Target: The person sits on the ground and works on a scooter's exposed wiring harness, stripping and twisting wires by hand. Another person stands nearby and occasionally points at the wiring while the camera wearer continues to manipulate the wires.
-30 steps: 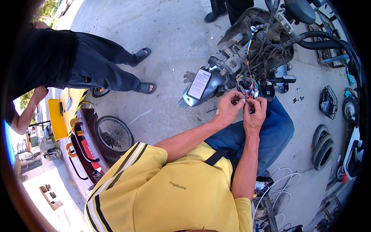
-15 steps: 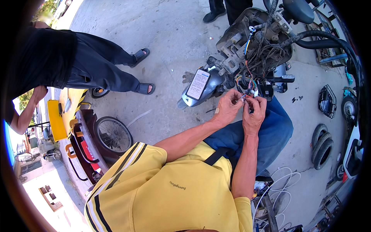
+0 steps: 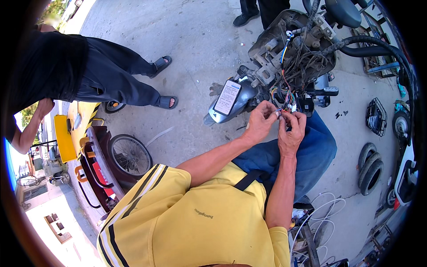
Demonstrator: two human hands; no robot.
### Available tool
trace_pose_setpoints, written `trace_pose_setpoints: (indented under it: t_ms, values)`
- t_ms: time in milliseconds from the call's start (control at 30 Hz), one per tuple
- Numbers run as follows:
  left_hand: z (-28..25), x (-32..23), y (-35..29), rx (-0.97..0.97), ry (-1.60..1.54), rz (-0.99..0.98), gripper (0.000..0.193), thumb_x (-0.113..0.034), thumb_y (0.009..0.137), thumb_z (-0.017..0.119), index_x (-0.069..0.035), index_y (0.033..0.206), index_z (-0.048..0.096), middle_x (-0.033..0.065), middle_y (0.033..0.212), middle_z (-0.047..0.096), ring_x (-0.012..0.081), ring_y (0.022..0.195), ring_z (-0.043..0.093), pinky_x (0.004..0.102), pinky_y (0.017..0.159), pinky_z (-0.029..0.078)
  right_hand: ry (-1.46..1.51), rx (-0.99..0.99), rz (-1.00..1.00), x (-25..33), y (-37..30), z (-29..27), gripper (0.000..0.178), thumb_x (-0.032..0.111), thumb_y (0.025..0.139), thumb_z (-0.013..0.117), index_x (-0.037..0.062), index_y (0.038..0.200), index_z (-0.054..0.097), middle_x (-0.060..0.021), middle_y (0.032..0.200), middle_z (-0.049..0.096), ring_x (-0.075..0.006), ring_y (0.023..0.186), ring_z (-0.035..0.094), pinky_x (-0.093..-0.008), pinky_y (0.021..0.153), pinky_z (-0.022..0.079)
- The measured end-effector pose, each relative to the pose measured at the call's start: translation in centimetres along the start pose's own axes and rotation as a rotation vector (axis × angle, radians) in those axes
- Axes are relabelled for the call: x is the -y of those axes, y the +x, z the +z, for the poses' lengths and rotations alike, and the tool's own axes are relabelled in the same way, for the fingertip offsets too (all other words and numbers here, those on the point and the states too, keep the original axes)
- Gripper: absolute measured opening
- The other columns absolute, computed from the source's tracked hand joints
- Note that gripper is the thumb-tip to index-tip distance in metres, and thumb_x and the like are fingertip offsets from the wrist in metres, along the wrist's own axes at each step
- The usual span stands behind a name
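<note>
Both my hands meet at a bunch of thin coloured wires [image 3: 284,95] on a partly stripped electric scooter [image 3: 284,53]. My left hand [image 3: 261,122] pinches wires between thumb and forefinger. Close beside it, my right hand [image 3: 292,131] is also closed in a pinch on wires; the fingertips of the two hands almost touch. Which wires each one grips is too small to tell. A white connector [image 3: 292,107] sits among the wires just above my right fingertips. Left of the wires, a phone [image 3: 227,98] with a lit screen of text lies on the scooter's silver fender [image 3: 245,99].
A person in dark clothes [image 3: 120,75] stands at the left; another person's dark shoe [image 3: 246,19] shows at the top. A maroon vehicle body [image 3: 100,164] with a spoked wheel [image 3: 130,155] is at lower left. Black tyres [image 3: 372,171], a wire basket [image 3: 376,116] and white tubing [image 3: 329,209] lie to the right.
My left hand has shifted slightly, its fingers rolling a little at the wires. My right hand stays nearly in place. The phone and scooter have not moved.
</note>
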State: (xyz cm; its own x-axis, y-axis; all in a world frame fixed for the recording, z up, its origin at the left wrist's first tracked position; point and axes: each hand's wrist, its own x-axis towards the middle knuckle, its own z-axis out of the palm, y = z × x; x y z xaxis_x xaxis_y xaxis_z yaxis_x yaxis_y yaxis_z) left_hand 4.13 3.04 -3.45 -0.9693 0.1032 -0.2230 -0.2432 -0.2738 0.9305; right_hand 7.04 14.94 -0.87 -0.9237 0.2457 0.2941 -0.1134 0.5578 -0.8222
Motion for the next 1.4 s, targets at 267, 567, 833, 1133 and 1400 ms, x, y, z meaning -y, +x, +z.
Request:
trace_pose_setpoints:
  t_ms: [267,567,833,1133,1400]
  values:
    - [-0.3,-0.3,0.2,-0.011,-0.037,-0.068,0.010,0.000,0.094,0.064,0.000,0.099,0.055,0.0044,0.088,0.066,0.0078,0.081,0.063,0.0239,0.072,0.052,0.040,-0.003,0.021,0.4,0.0,-0.1,0.026,-0.008,0.080,0.071,0.0036,0.103,0.070,-0.0093,0.099,0.054,-0.0187,0.080,0.062,-0.0304,0.069,0.053]
    - [-0.6,-1.8,-0.1,-0.020,-0.026,-0.130,0.013,-0.001,0.092,0.067,0.001,0.102,0.059,0.0065,0.093,0.068,0.0100,0.085,0.066,0.0252,0.078,0.055,0.168,-0.076,0.005,0.0,0.3,-0.3,0.020,-0.008,0.081,0.071,0.0025,0.097,0.068,-0.0078,0.095,0.061,-0.0157,0.075,0.059,-0.0276,0.065,0.049]
    - [-0.9,-1.9,-0.2,0.019,-0.010,-0.109,0.014,-0.002,0.091,0.068,0.000,0.102,0.059,0.0060,0.091,0.069,0.0106,0.082,0.065,0.0248,0.075,0.052,0.289,-0.158,0.042,-0.7,0.4,-0.3,0.016,-0.009,0.085,0.067,0.0012,0.097,0.067,-0.0071,0.096,0.061,-0.0128,0.075,0.058,-0.0256,0.065,0.048]
    - [-2.4,-0.7,0.8,0.091,-0.207,-0.198,0.015,-0.002,0.092,0.067,-0.006,0.099,0.054,0.0064,0.093,0.066,0.0147,0.079,0.064,0.0279,0.075,0.051,0.222,-0.150,0.072,0.0,0.4,-0.3,0.017,-0.007,0.086,0.068,0.0024,0.100,0.069,-0.0062,0.096,0.059,-0.0127,0.074,0.058,-0.0260,0.066,0.048]
    - [-3.0,-0.7,1.0,0.125,-0.412,-0.288,0.019,0.000,0.091,0.068,-0.006,0.099,0.053,0.0076,0.097,0.064,0.0170,0.083,0.064,0.0297,0.077,0.052,0.549,-0.219,0.277,-1.0,0.1,0.3,0.027,-0.005,0.085,0.073,0.0008,0.110,0.065,-0.0037,0.097,0.066,-0.0091,0.080,0.059,-0.0240,0.071,0.050]
